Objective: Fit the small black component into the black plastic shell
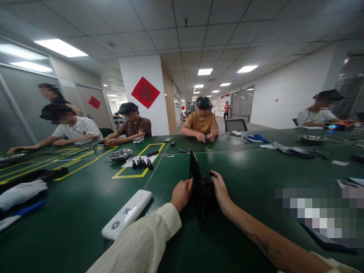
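I hold a flat black device [196, 182], like a tablet stood on its edge, upright over the green table [85, 212]. My left hand [182, 194], in a cream sleeve, grips its left face with curled fingers. My right hand [219, 189] is closed on a black part fixed to its right side. The device's edge faces me, so its surfaces are hidden.
A white remote-like box [127, 214] lies left of my left arm. Farther out sit a metal bowl [120, 154], small black parts [141, 163] on paper in a yellow taped square, and white cloth [19, 192] at far left. Several people sit around the table.
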`<state>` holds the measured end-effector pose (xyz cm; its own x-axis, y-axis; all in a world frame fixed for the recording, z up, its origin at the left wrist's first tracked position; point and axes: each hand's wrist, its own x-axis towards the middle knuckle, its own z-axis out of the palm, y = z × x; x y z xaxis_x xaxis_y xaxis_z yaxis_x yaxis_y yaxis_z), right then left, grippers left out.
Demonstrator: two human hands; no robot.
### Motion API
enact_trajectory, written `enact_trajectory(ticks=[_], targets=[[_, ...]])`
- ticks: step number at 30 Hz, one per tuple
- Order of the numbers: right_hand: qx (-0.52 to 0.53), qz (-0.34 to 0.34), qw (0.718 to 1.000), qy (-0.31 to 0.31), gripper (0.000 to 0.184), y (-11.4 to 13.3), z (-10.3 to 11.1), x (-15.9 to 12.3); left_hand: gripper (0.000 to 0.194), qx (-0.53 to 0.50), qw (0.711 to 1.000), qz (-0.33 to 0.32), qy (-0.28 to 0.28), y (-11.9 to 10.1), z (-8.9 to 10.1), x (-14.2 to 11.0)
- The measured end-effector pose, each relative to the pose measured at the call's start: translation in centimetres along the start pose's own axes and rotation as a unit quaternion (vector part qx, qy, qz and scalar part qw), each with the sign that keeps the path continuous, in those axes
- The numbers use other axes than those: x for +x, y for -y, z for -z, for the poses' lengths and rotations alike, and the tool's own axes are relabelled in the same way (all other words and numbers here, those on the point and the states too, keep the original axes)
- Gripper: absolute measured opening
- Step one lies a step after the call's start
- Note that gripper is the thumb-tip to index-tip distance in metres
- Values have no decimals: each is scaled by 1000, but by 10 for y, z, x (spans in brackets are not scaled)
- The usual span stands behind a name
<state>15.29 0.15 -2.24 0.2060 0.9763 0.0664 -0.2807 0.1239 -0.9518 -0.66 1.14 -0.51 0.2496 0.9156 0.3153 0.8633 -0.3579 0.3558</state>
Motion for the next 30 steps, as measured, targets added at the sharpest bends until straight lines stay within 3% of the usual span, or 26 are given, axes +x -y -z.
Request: enact_trajectory(ticks=[7,19,30], targets=[[2,0,1000,-2,42,4,-2,-2,43,-8,999,-31,-30,2,-2,1],[2,-2,1000,2,42,3,-1,-2,29,-12,999,-1,-44,-1,2,-2],[5,3,1000,3,43,1,0,0,45,-3,999,-12,-33,-1,2,-1]])
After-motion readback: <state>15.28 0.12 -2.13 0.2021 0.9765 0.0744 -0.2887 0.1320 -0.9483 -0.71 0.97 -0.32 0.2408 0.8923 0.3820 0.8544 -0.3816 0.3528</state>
